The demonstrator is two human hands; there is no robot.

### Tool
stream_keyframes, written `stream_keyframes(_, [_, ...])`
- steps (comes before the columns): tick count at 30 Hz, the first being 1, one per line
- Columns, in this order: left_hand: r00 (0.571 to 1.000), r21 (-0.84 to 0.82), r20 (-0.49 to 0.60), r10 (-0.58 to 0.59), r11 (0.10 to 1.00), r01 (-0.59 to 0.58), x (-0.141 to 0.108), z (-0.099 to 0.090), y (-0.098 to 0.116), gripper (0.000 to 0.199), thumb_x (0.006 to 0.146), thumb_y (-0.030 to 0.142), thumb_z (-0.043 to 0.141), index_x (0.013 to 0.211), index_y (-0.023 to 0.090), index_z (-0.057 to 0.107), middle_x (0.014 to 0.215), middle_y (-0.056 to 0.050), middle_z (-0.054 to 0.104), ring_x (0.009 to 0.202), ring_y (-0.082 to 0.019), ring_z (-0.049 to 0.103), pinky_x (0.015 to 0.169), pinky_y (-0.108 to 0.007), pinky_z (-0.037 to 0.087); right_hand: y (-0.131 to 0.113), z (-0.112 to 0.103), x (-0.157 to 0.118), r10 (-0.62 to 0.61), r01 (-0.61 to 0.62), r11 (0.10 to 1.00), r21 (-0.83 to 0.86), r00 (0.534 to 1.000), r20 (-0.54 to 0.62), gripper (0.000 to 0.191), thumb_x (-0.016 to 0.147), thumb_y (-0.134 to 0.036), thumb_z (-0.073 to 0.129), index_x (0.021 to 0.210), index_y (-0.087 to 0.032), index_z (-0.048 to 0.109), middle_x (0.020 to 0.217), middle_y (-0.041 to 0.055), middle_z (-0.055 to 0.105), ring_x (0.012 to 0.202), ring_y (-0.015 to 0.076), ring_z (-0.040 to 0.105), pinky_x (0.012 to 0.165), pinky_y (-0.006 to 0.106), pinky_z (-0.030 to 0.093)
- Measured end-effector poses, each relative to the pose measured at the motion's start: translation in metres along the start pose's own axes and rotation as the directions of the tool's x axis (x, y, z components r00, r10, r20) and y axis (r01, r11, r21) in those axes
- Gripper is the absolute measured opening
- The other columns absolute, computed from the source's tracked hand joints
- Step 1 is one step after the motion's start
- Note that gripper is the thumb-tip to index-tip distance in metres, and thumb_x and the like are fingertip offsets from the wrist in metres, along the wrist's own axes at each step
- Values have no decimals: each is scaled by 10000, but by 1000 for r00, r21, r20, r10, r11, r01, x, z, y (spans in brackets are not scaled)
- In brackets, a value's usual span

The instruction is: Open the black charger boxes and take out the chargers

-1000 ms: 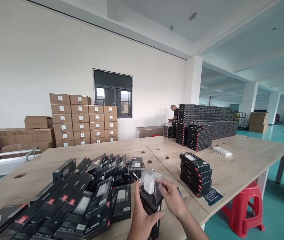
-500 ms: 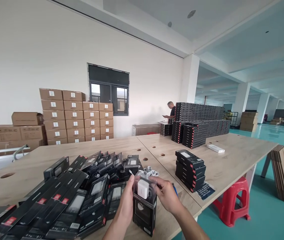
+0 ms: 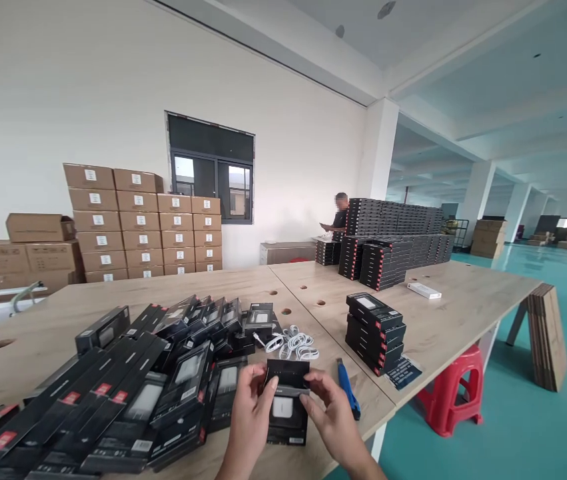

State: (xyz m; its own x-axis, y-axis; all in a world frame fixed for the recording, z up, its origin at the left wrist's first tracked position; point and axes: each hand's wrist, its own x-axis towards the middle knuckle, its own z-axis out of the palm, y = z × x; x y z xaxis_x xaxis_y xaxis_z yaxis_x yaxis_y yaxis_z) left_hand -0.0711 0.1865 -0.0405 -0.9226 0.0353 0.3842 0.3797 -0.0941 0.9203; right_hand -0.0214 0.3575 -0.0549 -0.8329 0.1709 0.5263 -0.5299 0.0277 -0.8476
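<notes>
A small black retail box [image 3: 287, 432] stands between my hands, with a white charger [image 3: 282, 407] showing in its front. Its black top flap [image 3: 288, 370] is raised. My left hand [image 3: 253, 410] grips the left edge, thumb near the base of the flap. On the opposite edge, my right hand [image 3: 330, 413] pinches the box with thumb and fingers. Coiled white cables [image 3: 297, 343] lie just beyond it. A blue utility knife [image 3: 347, 388] rests to the right of my right hand.
Many similar black boxes [image 3: 183, 380] cover the table's left side. A short stack [image 3: 376, 333] stands to the right, with larger stacks [image 3: 396, 227] behind, near a person [image 3: 339, 217]. A red stool [image 3: 456, 390] and brown cartons [image 3: 138, 220] stand around the table [image 3: 243, 277].
The charger, earlier up at the box's top between my hands, now sits lower in the box front. The black flap now shows raised, and both hands have shifted their grip.
</notes>
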Motion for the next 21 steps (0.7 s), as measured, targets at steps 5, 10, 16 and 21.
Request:
stream_keyframes(5, [986,152,100,135,977,-149,2,-20,-24,325,872,560,633,966,249,637,1242,-112,675,1243,-328,613,1035,-428,516,-2,-4,4,-83,91,973,-214,995,48,176,915,-376,669,1041,-265,721,1273,136,671,1213,317,618,1025,444,489])
stream_keyframes(10, [956,273,207,206,926,-259,4,-29,-15,244,906,495,611,868,258,657,1305,-111,679,1249,-317,625,1045,-418,525,-7,0,10,-135,133,976,-172,991,1,160,894,-374,698,911,-251,597,1192,115,697,1122,288,656,972,402,497])
stream_keyframes(16, [938,299,256,235,903,-308,3,-37,0,285,896,465,638,1095,265,671,1191,-98,723,1122,-259,691,980,-330,568,-16,-1,20,-137,153,963,-222,987,89,135,903,-342,706,986,-237,684,991,68,727,958,234,685,882,334,516])
stream_keyframes(21, [871,364,458,176,857,-364,12,-41,24,287,964,451,550,1086,294,757,1135,-71,720,1062,-213,690,897,-242,567,-23,-11,34,-160,220,941,-258,959,234,154,891,-384,741,938,-245,787,970,66,774,923,227,717,849,319,536])
